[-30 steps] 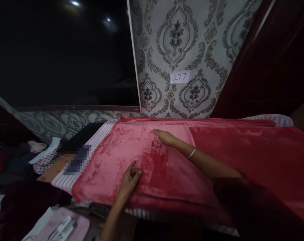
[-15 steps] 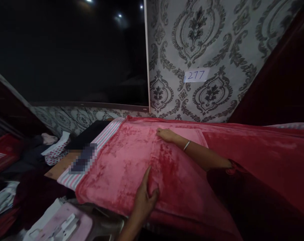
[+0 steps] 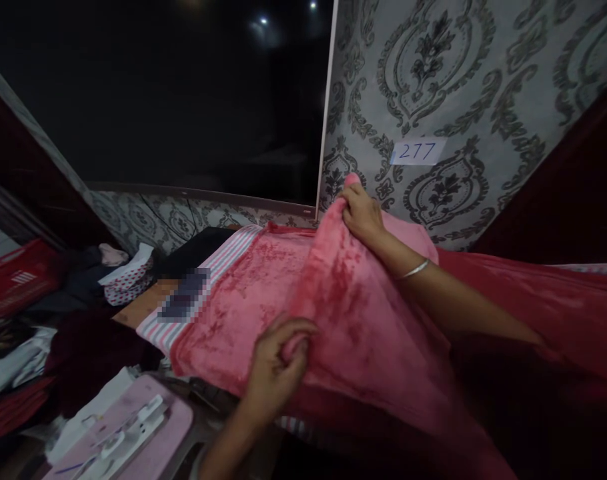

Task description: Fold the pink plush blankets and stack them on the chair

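Observation:
A pink-red plush cloth with a velvety sheen lies spread in front of me, one part of it raised into a fold. My right hand grips the far end of this fold, lifted up in front of the wall, with a bit of cloth poking out above the fingers. Nearer to me, my left hand has its thumb and fingers curled around the near end of the same fold. Between the two hands the fold slopes down toward me. Under the cloth's left side shows a striped fabric.
A large dark screen stands behind, beside a patterned wall carrying a paper label. Left are a pixelated dark patch, a dotted cloth and a red bag. A pink board with white items sits at lower left.
My right hand has risen, lifting the cloth's far edge into a fold. The fingers of my left hand have closed on the near edge. The view has shifted slightly left.

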Demonstrator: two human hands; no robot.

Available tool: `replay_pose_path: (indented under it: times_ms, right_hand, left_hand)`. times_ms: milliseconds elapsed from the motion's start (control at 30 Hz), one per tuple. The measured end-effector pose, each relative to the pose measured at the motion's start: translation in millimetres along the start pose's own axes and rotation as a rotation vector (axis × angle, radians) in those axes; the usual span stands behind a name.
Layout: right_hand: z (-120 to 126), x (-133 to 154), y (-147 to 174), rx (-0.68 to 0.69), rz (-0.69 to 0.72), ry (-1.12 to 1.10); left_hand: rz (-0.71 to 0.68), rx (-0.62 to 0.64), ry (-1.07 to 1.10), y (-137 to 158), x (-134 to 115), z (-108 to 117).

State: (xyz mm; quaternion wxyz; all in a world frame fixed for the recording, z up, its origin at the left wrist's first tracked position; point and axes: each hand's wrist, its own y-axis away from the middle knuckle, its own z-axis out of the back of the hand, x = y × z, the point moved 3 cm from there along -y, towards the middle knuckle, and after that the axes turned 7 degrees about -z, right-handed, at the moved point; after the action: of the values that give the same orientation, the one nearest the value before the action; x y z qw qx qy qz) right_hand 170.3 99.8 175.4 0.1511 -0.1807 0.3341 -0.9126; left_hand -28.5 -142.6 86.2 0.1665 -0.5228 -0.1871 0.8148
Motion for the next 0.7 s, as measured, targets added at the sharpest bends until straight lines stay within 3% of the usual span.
replay_pose_path:
  times_ms: [67, 133, 267, 367, 467, 567, 700]
  right_hand:
    - [-6.9, 28.8, -21.1, -0.021, 0.042, -0.045]
    - [-29.2, 57.6, -33.4, 0.018, 0.076, -0.088]
    - [-104.6, 98.0, -22.8, 0.234, 0.062, -0.106]
    - [-162.7, 109.5, 4.1, 0.427, 0.056, -0.122]
    - [-202.7, 111.0, 22.9, 0.552, 0.066, -0.171]
    - [-218.5, 106.4, 26.4, 0.562, 0.11, -0.212]
    - [-207.8, 72.0, 29.3, 0.455, 0.065, -0.23]
  left_hand:
    - [0.027, -0.089, -0.038, -4.2, 2.3, 35.6]
    - [0.092, -0.15, -0.072, -3.7, 17.5, 69.3]
    - [0.275, -0.213, -0.1, 11.9, 75.7, 111.5]
    - [0.372, -0.229, -0.117, 27.8, 120.7, 119.0]
    - [0.384, -0.237, -0.167, 38.7, 151.5, 119.8]
    - [0.321, -0.227, -0.283, 44.8, 167.7, 124.6]
    - [0.181, -0.21, -0.574, 43.7, 169.6, 131.9]
